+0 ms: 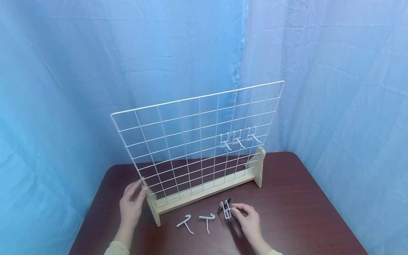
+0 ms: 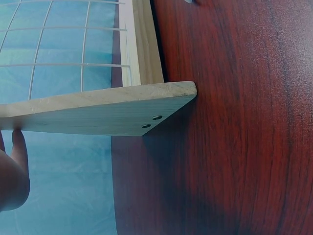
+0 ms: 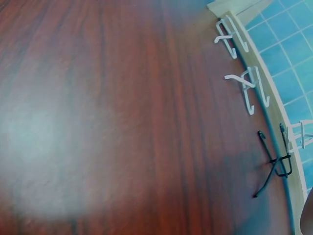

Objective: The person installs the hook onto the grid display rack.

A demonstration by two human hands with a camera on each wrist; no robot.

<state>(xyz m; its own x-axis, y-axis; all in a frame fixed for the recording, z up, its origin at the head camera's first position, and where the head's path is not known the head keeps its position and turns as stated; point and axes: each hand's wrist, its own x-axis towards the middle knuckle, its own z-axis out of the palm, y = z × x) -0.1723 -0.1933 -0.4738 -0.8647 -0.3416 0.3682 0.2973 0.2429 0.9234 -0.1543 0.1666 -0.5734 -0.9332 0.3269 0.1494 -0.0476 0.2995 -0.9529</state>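
A white wire grid panel [image 1: 191, 118] stands in a pale wooden stand [image 1: 204, 193]. My left hand [image 1: 131, 203] grips the upper part of the stand's left end piece [image 2: 122, 115]; in the left wrist view a fingertip touches its outer face. Between the thumb and fingertips of my right hand [image 1: 250, 221] is a white wire hook [image 1: 227, 212], pinched just above the table. Behind it lies a black hook [image 3: 279, 161], partly covered in the head view. Two more white hooks, one at left [image 1: 185, 224] and one at right [image 1: 207, 221], lie in front of the stand.
Three white hooks hang on the panel's right part, among them a middle hook [image 1: 238, 139]. The dark red wooden table [image 1: 299, 209] has rounded back corners. Blue curtains [image 1: 127, 53] surround it on the back and sides.
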